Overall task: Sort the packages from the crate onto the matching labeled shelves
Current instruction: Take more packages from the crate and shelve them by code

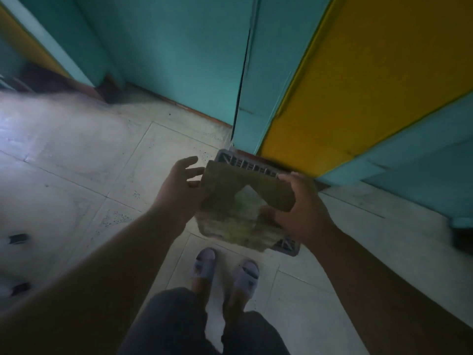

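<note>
Package [230,213] gripped by right hand [299,211], left hand [176,190] fingers released, pale tiled floor [76,155]; teal wall [166,47]

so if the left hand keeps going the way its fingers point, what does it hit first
Probably the brown package: the left hand is open, fingers aimed right at the package's near edge, which the right hand grips. The grey crate lies beyond, though depth is unclear.

Grey crate [245,163] on tiled floor [76,160]
</note>
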{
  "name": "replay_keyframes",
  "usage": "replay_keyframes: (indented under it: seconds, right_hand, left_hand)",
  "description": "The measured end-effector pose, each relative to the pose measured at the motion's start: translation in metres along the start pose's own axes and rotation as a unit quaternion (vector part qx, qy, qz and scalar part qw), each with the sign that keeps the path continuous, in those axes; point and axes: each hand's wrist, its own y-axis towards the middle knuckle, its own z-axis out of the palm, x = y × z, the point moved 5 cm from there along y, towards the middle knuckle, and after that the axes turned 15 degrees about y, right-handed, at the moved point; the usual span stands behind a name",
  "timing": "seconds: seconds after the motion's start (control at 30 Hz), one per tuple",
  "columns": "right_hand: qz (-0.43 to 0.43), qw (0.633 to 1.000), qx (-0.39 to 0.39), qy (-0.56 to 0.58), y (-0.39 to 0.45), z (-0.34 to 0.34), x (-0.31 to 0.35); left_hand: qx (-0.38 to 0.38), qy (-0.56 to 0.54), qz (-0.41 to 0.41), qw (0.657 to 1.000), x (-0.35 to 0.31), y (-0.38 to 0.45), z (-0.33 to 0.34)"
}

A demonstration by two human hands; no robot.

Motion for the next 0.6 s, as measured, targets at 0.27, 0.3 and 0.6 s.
replay_keyframes:
  seconds: [0.27, 0.3, 0.6]
  right_hand:
    - [-0.071, 0.987, -0.042, -0.137, -0.106, -0.070, 0.084]
    - [-0.069, 0.985, -0.075, -0.141, -0.112, -0.077, 0.091]
    - [-0.049, 0.948, -0.210, -0.235, -0.167, -0.134, 0.134]
  left_hand:
    - [-0.007, 0.088, 0.141, 0.986, -0.129, -0.072, -0.018]
    - [0.013, 0.096, 0.158, 0.983, -0.144, -0.075, -0.017]
    - [0.274, 0.000, 0.233, 0.933, -0.228, -0.110, 0.015]
